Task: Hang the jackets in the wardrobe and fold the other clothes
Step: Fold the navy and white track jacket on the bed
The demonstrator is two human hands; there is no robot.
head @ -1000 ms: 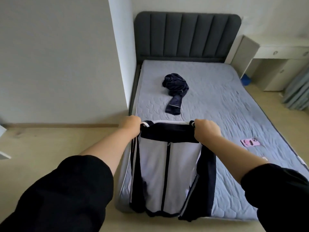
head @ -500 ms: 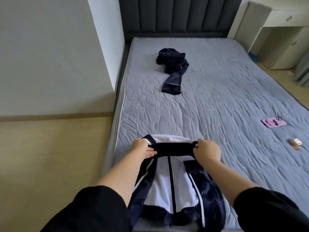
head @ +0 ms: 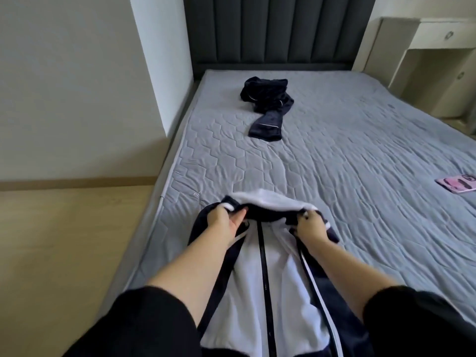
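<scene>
Pale wooden floor runs along the left side of the bed, up to the mattress's straight piped edge. The left hand pinches the left end of the collar between thumb and fingers. The jacket lies front up on the near part of the mattress, its long axis running away from the person: hem nearest, collar pointing at the ribbed dark headboard. It is smooth white cloth with navy sleeves and a dark zip down the middle. Beyond it, well apart, lies a crumpled navy garment. The right hand curls round the collar's right end. To the right stretches wide bare grey quilting with a flat pink object on it, and a cream cabinet stands at the far corner.
</scene>
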